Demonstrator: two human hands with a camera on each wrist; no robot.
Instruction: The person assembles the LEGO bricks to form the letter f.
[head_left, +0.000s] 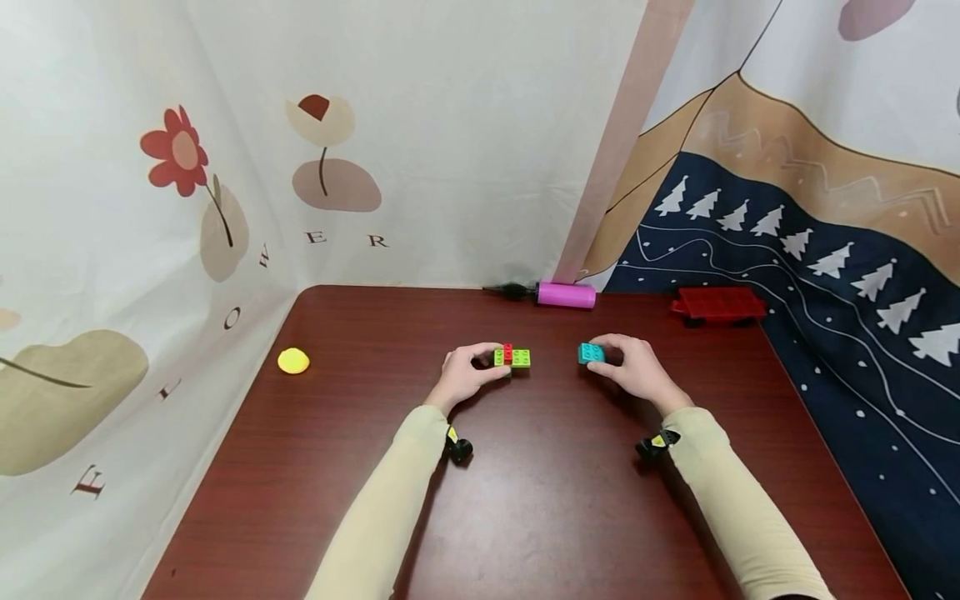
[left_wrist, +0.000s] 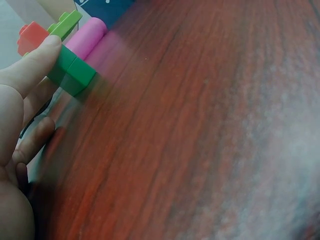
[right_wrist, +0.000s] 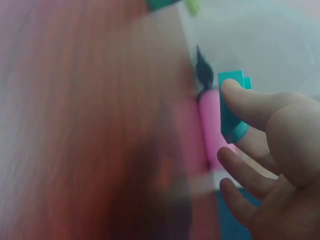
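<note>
My left hand [head_left: 467,372] pinches a small stack of toy bricks [head_left: 521,358] between thumb and fingers. In the left wrist view the stack shows green bricks [left_wrist: 75,75] below, a lime brick [left_wrist: 66,24] above, and a red brick [left_wrist: 33,36] on top. To the right, my right hand [head_left: 637,367] grips a teal toy brick [head_left: 590,353] by its sides. The right wrist view shows the thumb on one face of that teal brick [right_wrist: 231,112]. A gap of tabletop separates the teal brick from the stack.
A pink cylinder with a black tapered nozzle [head_left: 566,296] lies at the table's back edge. A red toy wagon [head_left: 720,306] stands at the back right corner. On the left lies a yellow round object [head_left: 293,361]. Printed curtains hang behind the brown table [head_left: 540,517].
</note>
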